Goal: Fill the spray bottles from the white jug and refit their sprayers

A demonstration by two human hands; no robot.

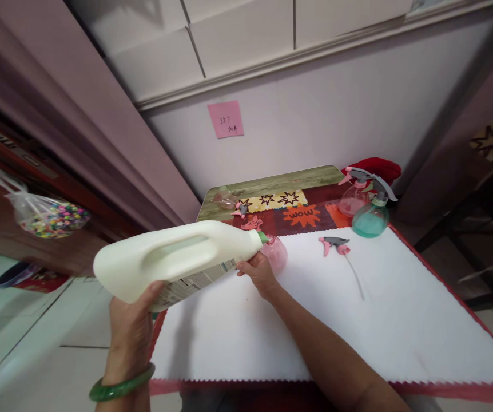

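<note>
My left hand [132, 320] grips the bottom of a big white jug [178, 260] with a moulded handle. The jug is tipped on its side, its green-rimmed mouth pointing right at a small pink round spray bottle [275, 252] that stands uncapped on the white cloth [401, 320]. My right hand [258, 273] is closed around the jug's neck, right beside the pink bottle. A pink and grey sprayer head [336, 245] with its dip tube lies loose on the cloth to the right. A green bangle [120, 389] is on my left wrist.
At the back right stand a pink spray bottle [355, 197] and a teal one [372, 219], with a red cloth [379, 167] behind. Another clear bottle [226, 199] lies at the back left. A pink note [226, 119] is on the wall. A bag of beads [51, 216] hangs at left.
</note>
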